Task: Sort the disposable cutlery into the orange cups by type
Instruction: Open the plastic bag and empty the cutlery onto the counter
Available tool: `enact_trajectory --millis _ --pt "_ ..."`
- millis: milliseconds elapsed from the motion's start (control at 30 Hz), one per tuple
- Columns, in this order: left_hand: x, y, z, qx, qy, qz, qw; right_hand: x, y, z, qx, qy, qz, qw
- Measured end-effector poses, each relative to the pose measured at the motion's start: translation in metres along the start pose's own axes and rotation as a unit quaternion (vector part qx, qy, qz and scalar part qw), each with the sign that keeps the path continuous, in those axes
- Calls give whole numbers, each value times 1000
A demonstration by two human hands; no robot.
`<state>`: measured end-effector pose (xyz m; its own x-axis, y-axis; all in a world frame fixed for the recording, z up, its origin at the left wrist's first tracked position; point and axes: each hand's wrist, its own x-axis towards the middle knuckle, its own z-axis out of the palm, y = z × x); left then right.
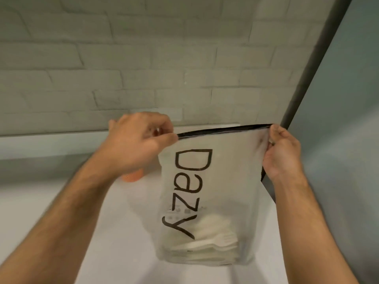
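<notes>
A frosted plastic zip bag [229,181] printed with "Dazy" hangs upright above the white table [123,232]. White disposable cutlery [207,244] lies heaped in its bottom, seen dimly through the plastic. My left hand [141,140] pinches the bag's black zip strip at its left end. My right hand [281,152] grips the strip's right end and the bag's right edge. An orange cup [132,177] shows only in part, behind my left wrist.
A grey-white brick wall [123,58] rises right behind the table. A dark vertical post [311,68] and a pale blue-grey panel [344,140] bound the table on the right.
</notes>
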<state>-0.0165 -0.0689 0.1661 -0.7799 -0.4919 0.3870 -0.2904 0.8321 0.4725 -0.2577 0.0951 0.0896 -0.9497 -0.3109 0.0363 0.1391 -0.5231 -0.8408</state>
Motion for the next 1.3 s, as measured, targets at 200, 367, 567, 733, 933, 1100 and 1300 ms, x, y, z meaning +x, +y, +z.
enact_trajectory --millis 200,367,567,733,933,1100,1300 --pt "-17 -15 -9 -193 -109 -36 975 -3 11 8 -30 -15 -2 999" --pt "7 -11 26 -305 -279 -131 901 -13 15 12 -61 -57 -24 996" --pt "29 8 69 -287 -366 -141 874 -19 21 -5 -219 37 -90 971" --pt "26 21 90 -326 -365 -160 857 -75 5 -18 -419 15 52 906" --pt "17 17 109 -417 -346 -204 816 -96 20 -9 -264 -180 247 915" --pt "22 -6 97 -561 -309 -280 715 -88 20 -8 26 -164 323 932" --pt "8 -25 74 -640 -341 -331 604 -83 16 10 138 -254 380 878"
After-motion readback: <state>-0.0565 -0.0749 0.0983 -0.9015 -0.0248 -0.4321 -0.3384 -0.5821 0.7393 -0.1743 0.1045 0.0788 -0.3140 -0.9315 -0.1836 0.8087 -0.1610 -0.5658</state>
